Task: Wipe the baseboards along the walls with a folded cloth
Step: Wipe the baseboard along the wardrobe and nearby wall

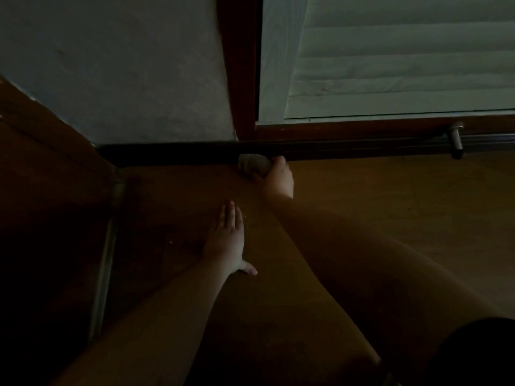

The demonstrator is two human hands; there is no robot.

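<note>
A dark baseboard [172, 153] runs along the foot of the white wall [125, 79], in dim light. My right hand [278, 178] grips a pale folded cloth [252, 164] and holds it against the baseboard's lower edge, where it meets the wooden floor [390, 204]. My left hand [227, 238] lies flat on the floor nearer to me, fingers straight and pointing toward the wall, thumb spread out to the right.
A dark red door frame [242, 79] rises right of the wall, with a white louvred door [404, 65] beyond it. A metal door stopper [455, 139] sticks out at the right. A wooden panel with a metal strip [104, 260] stands at the left.
</note>
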